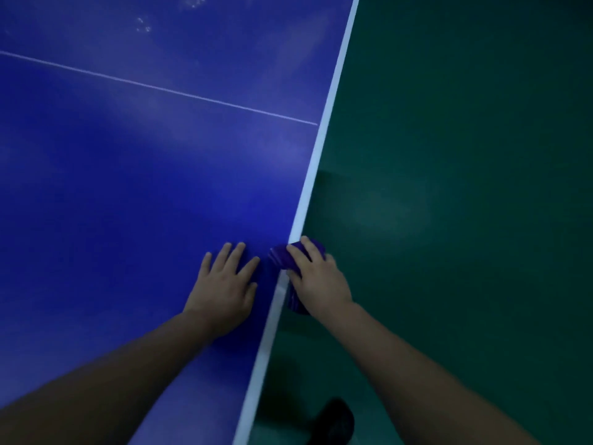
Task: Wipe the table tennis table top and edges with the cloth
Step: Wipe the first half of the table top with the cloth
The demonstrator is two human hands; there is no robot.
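Head view, right hand [316,277] clenching purple cloth [282,256] over counter [128,187] white edge [316,149] running 1 to 7 o'clock, left hand [224,284] flat, fingers released, pointing 1 o'clock.

Both forearms are bare, with no sleeves, and the left hand [224,284] and right hand [316,277] are ungloved (a dark shoe [333,422] shows below).

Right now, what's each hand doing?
Left hand: open, flat on the table top.
Right hand: gripping the cloth over the table edge.

A dark shoe [333,420] rests on the green floor [465,155] (dimly lit).
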